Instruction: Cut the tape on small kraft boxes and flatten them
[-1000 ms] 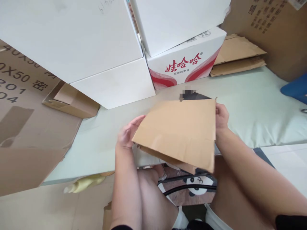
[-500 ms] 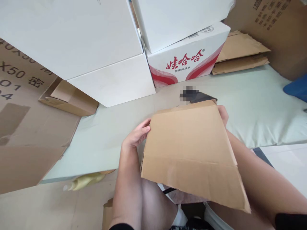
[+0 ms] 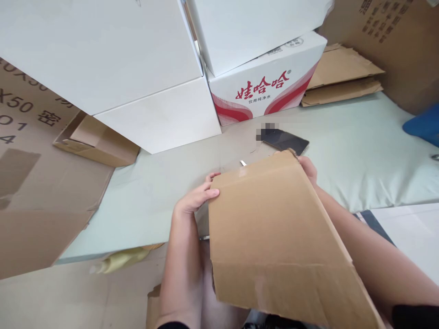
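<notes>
I hold a brown cardboard box [image 3: 274, 237] up in front of me, its large flat side facing the camera and a flap hanging at the bottom. My left hand [image 3: 196, 197] grips the box's upper left corner, fingers curled over the edge. My right hand [image 3: 307, 168] holds the upper right corner; only a few fingers show behind the cardboard. Beyond the box a dark phone [image 3: 285, 140] lies flat on the pale green mat [image 3: 360, 151].
White cartons [image 3: 103, 59] are stacked at the back, one [image 3: 264, 89] with red print. Flattened cardboard [image 3: 343, 77] lies at the back right, a small open brown box [image 3: 96, 141] at the left, large cardboard sheets [image 3: 30, 192] further left. A blue object [image 3: 423, 125] sits at the right edge.
The box has tilted upright and swung closer to me, its bottom flap dropping toward my lap. The phone behind it is now uncovered. Both hands have kept their grip.
</notes>
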The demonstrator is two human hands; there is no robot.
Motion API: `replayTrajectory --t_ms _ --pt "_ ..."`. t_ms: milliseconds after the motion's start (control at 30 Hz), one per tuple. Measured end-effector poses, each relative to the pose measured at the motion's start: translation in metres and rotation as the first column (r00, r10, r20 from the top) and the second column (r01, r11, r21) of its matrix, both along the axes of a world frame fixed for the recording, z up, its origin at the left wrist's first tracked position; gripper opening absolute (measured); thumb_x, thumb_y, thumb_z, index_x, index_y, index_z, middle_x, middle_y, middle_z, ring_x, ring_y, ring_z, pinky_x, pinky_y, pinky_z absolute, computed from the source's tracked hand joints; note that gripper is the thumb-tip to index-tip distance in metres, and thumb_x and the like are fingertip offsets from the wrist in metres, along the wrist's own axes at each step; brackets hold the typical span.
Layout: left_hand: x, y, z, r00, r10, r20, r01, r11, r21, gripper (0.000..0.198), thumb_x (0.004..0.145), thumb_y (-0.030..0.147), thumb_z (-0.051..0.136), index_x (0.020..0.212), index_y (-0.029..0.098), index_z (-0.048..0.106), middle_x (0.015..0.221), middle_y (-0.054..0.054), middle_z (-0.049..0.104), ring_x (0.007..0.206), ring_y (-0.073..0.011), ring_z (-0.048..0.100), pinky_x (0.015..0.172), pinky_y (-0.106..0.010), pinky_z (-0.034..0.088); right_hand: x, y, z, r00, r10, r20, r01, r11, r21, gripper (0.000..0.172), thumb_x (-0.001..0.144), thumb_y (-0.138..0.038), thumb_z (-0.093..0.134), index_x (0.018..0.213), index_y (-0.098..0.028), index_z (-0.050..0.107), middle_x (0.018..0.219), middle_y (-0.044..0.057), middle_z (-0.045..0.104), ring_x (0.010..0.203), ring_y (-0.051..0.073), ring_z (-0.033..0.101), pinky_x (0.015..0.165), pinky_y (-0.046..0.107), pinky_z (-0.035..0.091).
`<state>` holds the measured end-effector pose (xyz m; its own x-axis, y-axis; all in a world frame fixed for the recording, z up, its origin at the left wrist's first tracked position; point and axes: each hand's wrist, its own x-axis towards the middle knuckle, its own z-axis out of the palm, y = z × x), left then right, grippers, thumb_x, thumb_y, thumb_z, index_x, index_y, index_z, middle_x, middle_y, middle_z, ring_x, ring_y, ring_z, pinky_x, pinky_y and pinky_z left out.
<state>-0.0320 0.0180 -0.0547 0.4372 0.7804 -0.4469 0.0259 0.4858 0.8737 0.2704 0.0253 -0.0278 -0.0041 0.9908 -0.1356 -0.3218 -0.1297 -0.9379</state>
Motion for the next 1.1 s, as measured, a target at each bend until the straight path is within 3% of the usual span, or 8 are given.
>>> replayTrajectory --t_ms 167,300,367,533,667,833,967,1100 --pt "0.001 0.002 0.007 0.990 -0.098 -0.098 0.097 0.995 -0.021 0.091 0.070 0.057 0.085 0.148 0.025 0.050 0.140 -0.015 0.065 0.130 -0.0375 0.061 0.108 -0.049 0.046 0.000 0.000 -0.002 0.987 0.066 -0.150 -0.074 0.996 -0.051 0.037 0.057 -0.053 0.069 0.058 -0.027 0.042 0.053 -0.004 0.038 0.049 0.014 0.042 0.055 0.035 0.046" --pt "0.005 0.000 0.015 0.973 -0.210 -0.091 0.207 0.977 -0.043 0.120 0.072 0.061 0.081 0.165 0.021 0.016 0.151 -0.018 0.056 0.141 -0.0392 0.051 0.117 -0.050 0.038 0.003 0.001 -0.005 0.964 0.144 -0.221 -0.161 0.985 -0.058 0.033 0.060 -0.049 0.073 0.059 -0.025 0.050 0.054 -0.004 0.039 0.049 0.012 0.041 0.052 0.031 0.043" --pt "0.007 -0.001 0.018 0.964 -0.262 -0.037 0.260 0.964 -0.052 0.125 0.072 0.060 0.082 0.166 0.021 0.009 0.158 -0.019 0.048 0.145 -0.0395 0.046 0.119 -0.051 0.035 0.005 0.002 -0.006 0.958 0.160 -0.240 -0.175 0.984 -0.042 0.033 0.061 -0.047 0.073 0.058 -0.025 0.049 0.054 -0.004 0.040 0.049 0.012 0.042 0.052 0.030 0.042" --pt "0.010 -0.003 0.016 0.969 -0.247 0.027 0.249 0.967 -0.062 0.111 0.071 0.056 0.084 0.160 0.023 0.028 0.153 -0.017 0.053 0.140 -0.0387 0.050 0.114 -0.051 0.039 0.004 0.001 -0.006 0.974 0.124 -0.192 -0.139 0.988 -0.068 0.036 0.059 -0.050 0.075 0.058 -0.025 0.050 0.054 -0.002 0.043 0.051 0.014 0.043 0.050 0.030 0.041" --pt "0.011 -0.005 0.012 0.998 -0.046 0.039 0.047 0.998 -0.040 0.095 0.067 0.055 0.085 0.148 0.025 0.048 0.152 -0.014 0.055 0.136 -0.0385 0.054 0.110 -0.048 0.043 -0.005 -0.002 -0.005 0.977 -0.003 -0.211 -0.012 0.997 -0.070 0.038 0.063 -0.051 0.075 0.059 -0.026 0.047 0.057 0.001 0.050 0.057 0.017 0.049 0.056 0.034 0.045" --pt "0.011 -0.006 0.013 0.984 0.174 0.026 -0.172 0.984 -0.054 0.090 0.066 0.053 0.084 0.145 0.026 0.051 0.140 -0.012 0.064 0.121 -0.0349 0.064 0.097 -0.043 0.051 -0.008 -0.002 -0.004 0.984 -0.010 -0.177 0.013 1.000 0.011 0.041 0.065 -0.049 0.075 0.053 -0.024 0.044 0.056 -0.001 0.040 0.056 0.015 0.043 0.058 0.034 0.044" --pt "0.009 -0.002 0.015 0.985 0.171 -0.035 -0.173 0.984 -0.052 0.095 0.059 0.049 0.090 0.142 0.024 0.050 0.132 -0.013 0.066 0.113 -0.0314 0.067 0.089 -0.037 0.051 -0.003 0.002 -0.009 0.988 0.026 -0.152 -0.011 0.996 0.094 0.042 0.071 -0.050 0.071 0.053 -0.024 0.044 0.058 -0.001 0.035 0.057 0.014 0.042 0.060 0.033 0.044" --pt "0.009 0.001 0.016 0.980 0.195 -0.047 -0.195 0.981 0.005 0.087 0.056 0.053 0.091 0.129 0.024 0.053 0.130 -0.011 0.063 0.106 -0.0270 0.065 0.080 -0.031 0.050 0.008 0.006 -0.023 1.000 -0.013 0.018 0.011 0.998 0.067 0.040 0.080 -0.057 0.062 0.060 -0.026 0.046 0.064 0.002 0.047 0.067 0.019 0.052 0.066 0.037 0.049"
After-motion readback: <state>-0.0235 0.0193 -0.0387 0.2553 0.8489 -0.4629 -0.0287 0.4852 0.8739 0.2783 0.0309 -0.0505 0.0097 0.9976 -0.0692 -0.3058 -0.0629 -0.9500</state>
